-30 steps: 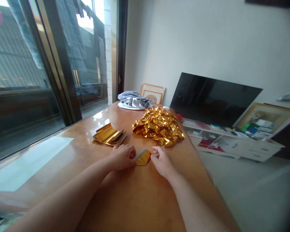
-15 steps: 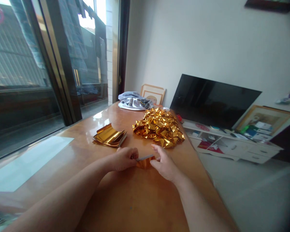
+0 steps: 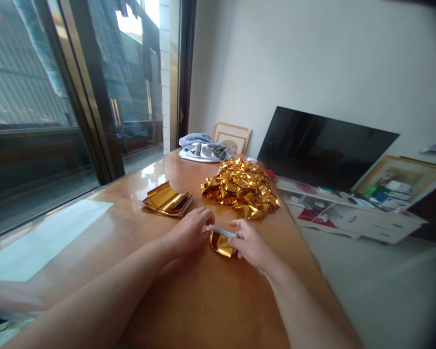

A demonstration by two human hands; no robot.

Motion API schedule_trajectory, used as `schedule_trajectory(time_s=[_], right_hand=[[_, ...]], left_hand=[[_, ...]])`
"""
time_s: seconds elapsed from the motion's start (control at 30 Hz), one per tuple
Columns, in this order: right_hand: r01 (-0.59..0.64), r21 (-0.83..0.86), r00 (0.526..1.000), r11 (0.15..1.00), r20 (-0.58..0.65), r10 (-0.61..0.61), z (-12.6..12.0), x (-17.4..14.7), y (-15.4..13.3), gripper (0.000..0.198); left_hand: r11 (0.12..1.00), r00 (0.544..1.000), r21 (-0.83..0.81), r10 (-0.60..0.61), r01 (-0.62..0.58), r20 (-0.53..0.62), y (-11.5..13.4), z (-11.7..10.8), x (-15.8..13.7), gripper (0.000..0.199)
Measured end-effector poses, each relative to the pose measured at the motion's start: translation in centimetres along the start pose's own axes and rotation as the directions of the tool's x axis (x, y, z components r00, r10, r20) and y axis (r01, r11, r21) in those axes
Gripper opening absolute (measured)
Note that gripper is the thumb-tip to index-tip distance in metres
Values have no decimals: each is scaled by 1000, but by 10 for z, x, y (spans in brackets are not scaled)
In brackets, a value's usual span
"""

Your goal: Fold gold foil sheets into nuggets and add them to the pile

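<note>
Between my two hands is a small piece of gold foil paper [image 3: 221, 245], partly folded, with a pale strip along its upper edge. My right hand [image 3: 252, 247] pinches its right end between thumb and fingers. At the left end, the curled fingers and thumb of my left hand [image 3: 192, 230] close around the corner; the fingertips are partly hidden. Just beyond the left hand lies a stack of gold foil sheets [image 3: 163, 199], its top sheet curling up. Behind the right hand rises a heap of folded gold foil pieces [image 3: 243, 189].
The wooden table [image 3: 203, 300] runs away from me. A pale sheet [image 3: 54, 240] lies at its left, and folded cloth [image 3: 203, 148] sits at the far end near picture frames [image 3: 232, 137]. A television [image 3: 323, 148] stands on a white cabinet [image 3: 352, 223] at right.
The foil paper has tilted and opened out, showing more of its gold face and pale strip. My left fingers have lifted and uncurled somewhat. The right hand still holds its end.
</note>
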State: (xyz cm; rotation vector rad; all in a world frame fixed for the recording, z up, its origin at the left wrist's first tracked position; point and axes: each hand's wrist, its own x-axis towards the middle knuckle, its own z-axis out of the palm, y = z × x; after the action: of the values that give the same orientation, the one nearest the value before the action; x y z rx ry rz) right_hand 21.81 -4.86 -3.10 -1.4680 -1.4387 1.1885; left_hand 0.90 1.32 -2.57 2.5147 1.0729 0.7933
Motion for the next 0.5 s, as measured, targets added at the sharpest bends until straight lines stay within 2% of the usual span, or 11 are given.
schedule_trajectory(time_s=[0.23,0.37,0.5], right_hand=[[-91,94,993,991,-73,98,2,5,3,42],[-124,132,990,983,-49,131,3,4,2,37],[-170,182,983,968,-40,181,4,3,-1,35]], left_hand=[[995,989,-75,81,-72,127,5,13,-5,21],[986,964,-98,150,-132,218,12,8,-8,21],[988,959,-35,156,-152,238,21,2,-7,21]])
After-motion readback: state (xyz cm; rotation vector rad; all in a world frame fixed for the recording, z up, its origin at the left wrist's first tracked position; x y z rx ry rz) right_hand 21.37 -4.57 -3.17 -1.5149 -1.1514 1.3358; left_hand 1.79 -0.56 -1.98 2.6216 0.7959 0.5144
